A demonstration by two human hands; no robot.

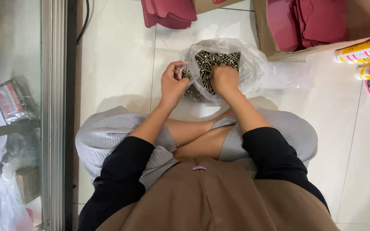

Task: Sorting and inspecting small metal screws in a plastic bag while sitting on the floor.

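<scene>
A clear plastic bag point(253, 64) lies open on the white tiled floor in front of my crossed legs. It holds a heap of dark brass-coloured screws point(214, 60). My right hand point(224, 79) reaches into the bag, fingers buried in the screws. My left hand point(173, 82) hovers at the bag's left edge, fingers curled around a few screws. Both forearms come out of black sleeves.
A cardboard box point(275, 49) with dark red sheets stands at the back right. More red sheets point(168, 13) lie at the back centre. Yellow and white tubes point(367, 51) lie at the far right. A glass cabinet with a metal frame point(54, 107) runs along the left.
</scene>
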